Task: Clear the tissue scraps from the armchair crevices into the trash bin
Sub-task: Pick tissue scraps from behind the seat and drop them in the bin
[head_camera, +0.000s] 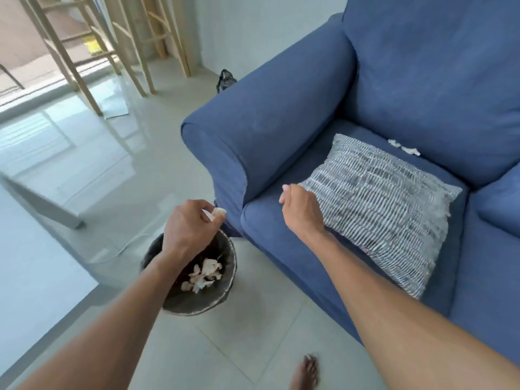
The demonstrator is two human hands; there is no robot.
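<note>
The forearms (394, 302) are bare and so is one foot (306, 371)

On my feed I am seeing a blue armchair (422, 80) with its seat facing the camera. Two small white tissue scraps (403, 147) are lying on the armchair's seat, right along the crease where it is meeting the backrest. A dark, round trash bin (197, 306) is standing upright on the floor just beside the armchair's front corner. A heap of crumpled tissue (205, 274) is lying inside it. Above the bin, near that same corner, the left hand (188, 229) is pinching one more tissue wad (219, 211).
</note>
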